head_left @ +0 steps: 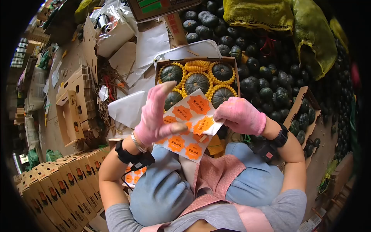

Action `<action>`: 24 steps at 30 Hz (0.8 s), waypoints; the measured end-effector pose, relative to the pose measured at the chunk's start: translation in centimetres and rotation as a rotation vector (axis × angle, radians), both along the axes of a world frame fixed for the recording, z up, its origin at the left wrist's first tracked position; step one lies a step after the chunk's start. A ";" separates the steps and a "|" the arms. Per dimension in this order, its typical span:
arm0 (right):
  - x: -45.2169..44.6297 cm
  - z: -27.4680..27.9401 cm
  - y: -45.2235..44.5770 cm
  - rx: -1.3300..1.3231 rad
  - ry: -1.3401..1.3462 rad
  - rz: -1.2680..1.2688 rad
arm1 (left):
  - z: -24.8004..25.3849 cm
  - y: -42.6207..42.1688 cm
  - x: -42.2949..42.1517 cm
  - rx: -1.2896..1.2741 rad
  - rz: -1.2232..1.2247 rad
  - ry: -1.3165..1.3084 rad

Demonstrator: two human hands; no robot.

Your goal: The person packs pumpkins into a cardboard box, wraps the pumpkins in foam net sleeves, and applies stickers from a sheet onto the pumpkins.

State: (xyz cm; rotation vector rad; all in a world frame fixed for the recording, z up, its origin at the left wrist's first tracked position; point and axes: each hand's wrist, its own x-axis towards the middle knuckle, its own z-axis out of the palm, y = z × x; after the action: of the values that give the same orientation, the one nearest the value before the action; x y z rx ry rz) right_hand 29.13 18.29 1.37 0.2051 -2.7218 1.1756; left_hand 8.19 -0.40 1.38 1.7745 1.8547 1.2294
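Observation:
Over my lap is a white sheet of orange stickers (182,113) with dark print, tilted and bent at its right side. My right hand (241,116), in a pink glove, pinches the sheet's right edge beside one sticker. My left hand (152,116), also in a pink glove, is spread, its fingers pointing up and its thumb stretched across the sheet's front. Just beyond the sheet stands an open cardboard box (237,75) of dark green squashes (197,83) in yellow foam nets. The sheet hides part of the box's near side.
A scale with a green display (150,7) stands behind the box. Loose squashes (266,83) are heaped on the right, below yellow-green mesh sacks (259,15). Folded cartons (63,187) line the lower left. Another sticker sheet (133,177) lies by my left knee.

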 end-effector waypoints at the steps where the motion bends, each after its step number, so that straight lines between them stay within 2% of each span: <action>1: 0.2 -0.3 0.0 -0.036 0.006 -0.002 | -0.7 0.5 -0.3 -0.105 0.011 -0.192; 3: 0.2 -1.1 0.0 -0.102 0.022 -0.010 | -0.9 2.1 -0.3 -0.451 -0.146 -0.608; 5: 1.3 -0.9 0.7 -0.133 -0.059 -0.108 | -3.6 2.7 -1.3 -0.737 -0.171 -0.659; 7: 4.4 0.7 3.3 -0.128 -0.239 -0.301 | -3.0 2.3 -0.2 -0.389 0.054 -0.871; 9: 7.0 0.6 5.5 0.503 -0.372 -0.594 | -1.7 1.7 0.1 -0.365 0.097 -0.963; 11: 7.6 3.1 5.7 1.030 -1.147 -0.703 | -1.7 1.2 0.2 -0.317 0.076 -0.971; 12: 6.9 3.8 6.0 0.933 -1.205 -0.783 | -1.4 1.4 0.8 -0.320 0.080 -0.929; 13: 7.5 3.5 6.3 0.927 -0.723 -0.732 | -1.6 1.8 1.2 -0.324 0.070 -0.857; 15: 3.2 5.7 4.7 0.497 -0.070 -0.491 | -1.6 2.1 1.6 -0.416 -0.008 -0.748; 16: 0.9 4.5 3.0 0.243 0.087 -0.391 | -1.5 2.2 1.8 -0.417 -0.026 -0.802; 18: -2.3 3.0 0.2 -0.120 -0.048 -0.297 | -1.3 2.0 2.1 -0.414 -0.055 -0.904; 19: -2.9 2.8 -1.0 -0.230 -0.338 -0.305 | -1.3 1.6 1.9 -0.429 -0.046 -0.905; 21: -4.1 0.3 -2.0 -0.273 -0.167 -0.249 | -1.0 0.7 1.3 -0.459 -0.010 -0.916; 23: -4.4 -0.3 -2.3 -0.317 -0.260 -0.182 | -1.2 -0.2 0.8 -0.374 -0.011 -0.957; 24: -4.5 -0.6 -2.6 -0.321 -0.265 -0.152 | -1.4 -0.5 0.2 -0.404 -0.025 -0.839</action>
State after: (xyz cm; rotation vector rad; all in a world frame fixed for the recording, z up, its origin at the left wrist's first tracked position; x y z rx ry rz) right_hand 24.62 15.73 0.79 -0.2094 -2.6448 1.6691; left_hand 8.40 -0.90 -0.04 0.8580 1.4213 1.2094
